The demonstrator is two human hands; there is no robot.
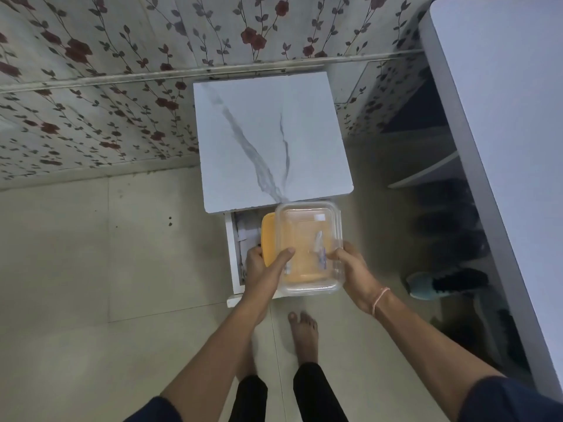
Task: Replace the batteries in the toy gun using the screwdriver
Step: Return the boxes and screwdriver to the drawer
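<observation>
Left hand [262, 271] and right hand [355, 271] grip the clear container [304, 236] between them (blurred item [320, 243] inside).

What looks like a small screwdriver [320, 249], pale with a bluish handle, lies inside the clear box [304, 205], towards its right side.

1. A marble-topped cabinet [268, 138] stands against the flowered wall [91, 86], its drawer [235, 254] pulled open at the front
2. Over that drawer is a clear container [304, 223], with an orange plastic piece [268, 233] beneath it
3. The left hand [262, 272] grips the container's left edge, and the right hand [353, 269] grips its right edge
4. Right of the cabinet, a shoe [441, 284] lies beside a white table [502, 117]
</observation>
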